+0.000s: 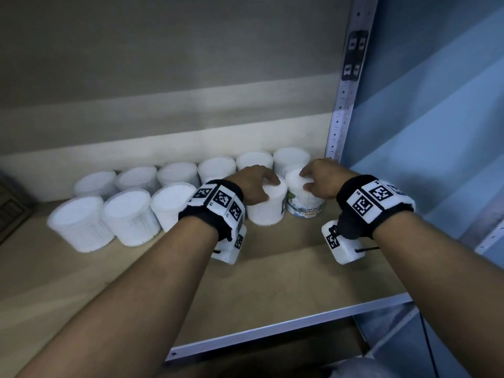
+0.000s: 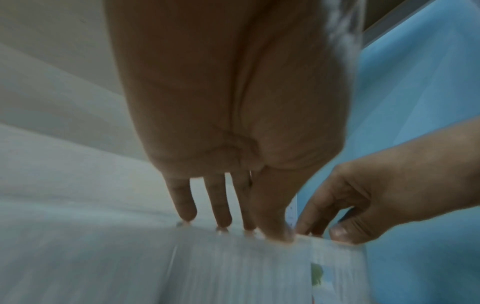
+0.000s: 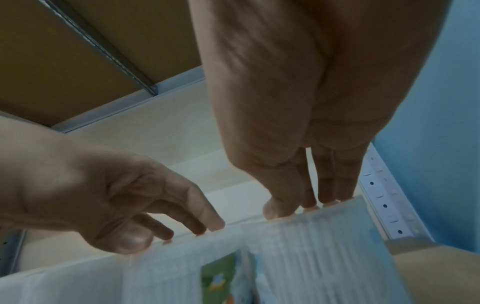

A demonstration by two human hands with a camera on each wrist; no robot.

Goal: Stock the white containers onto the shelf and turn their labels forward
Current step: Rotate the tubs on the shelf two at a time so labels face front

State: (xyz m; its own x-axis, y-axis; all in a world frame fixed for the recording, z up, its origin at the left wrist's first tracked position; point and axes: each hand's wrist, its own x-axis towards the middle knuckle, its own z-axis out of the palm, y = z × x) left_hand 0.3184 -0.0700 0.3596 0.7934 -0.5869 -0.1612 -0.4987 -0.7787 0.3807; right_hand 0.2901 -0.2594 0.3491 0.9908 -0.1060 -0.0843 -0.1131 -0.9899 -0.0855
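Two rows of white cotton-bud containers stand on the wooden shelf. My left hand grips from above the lid of a front-row container whose label edge shows on its right side. My right hand grips the lid of the rightmost front container, its colourful label facing forward. In the left wrist view my left fingers rest on the lid rim of the left container. In the right wrist view my right fingers sit on the rim of the right container, beside the left hand.
A back row of several containers lines the wall, and more front-row containers stand to the left. A metal shelf upright rises at the right, with a blue wall beyond it. Bare shelf board lies in front of the hands.
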